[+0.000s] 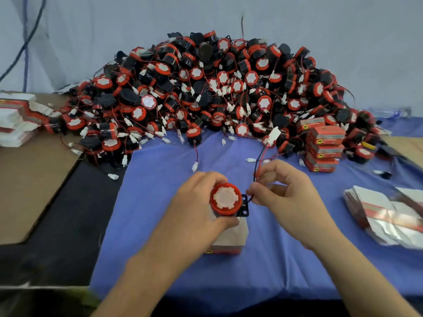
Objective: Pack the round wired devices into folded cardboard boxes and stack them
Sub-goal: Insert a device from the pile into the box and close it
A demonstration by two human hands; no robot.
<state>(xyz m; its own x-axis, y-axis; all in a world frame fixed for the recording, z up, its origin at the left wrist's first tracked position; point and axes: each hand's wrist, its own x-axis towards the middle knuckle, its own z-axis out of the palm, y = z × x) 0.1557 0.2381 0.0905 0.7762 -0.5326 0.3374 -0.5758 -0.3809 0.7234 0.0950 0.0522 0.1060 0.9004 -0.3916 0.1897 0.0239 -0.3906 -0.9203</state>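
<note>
Stacks of flat red-and-white cardboard box blanks [18, 117] lie at far left on a brown cardboard sheet [34, 191]; their printing is too blurred to read. A huge heap of round black-and-red wired devices [217, 88], tangled with thin red wires and white plugs, fills the back of the blue-cloth-covered surface [160, 213] against a pale wall.

In front, the left hand [201, 202] wraps its grip around one round red-rimmed device with a white face [226, 199], held over an open grey-and-red cardboard box [229, 239] that stands on the cloth. The device's white face points up toward the camera, its axis roughly vertical, a black mounting tab sticking out to the right.

The right hand [286, 191] pinches that device's red-and-black wire pair [259, 161], which rises to a white connector [273, 135].

Further right stands a stack of closed red boxes [324, 149] with small yellow logos, text unreadable, touching the heap. At far right lies a loose pile of flat blanks [389, 213].
</note>
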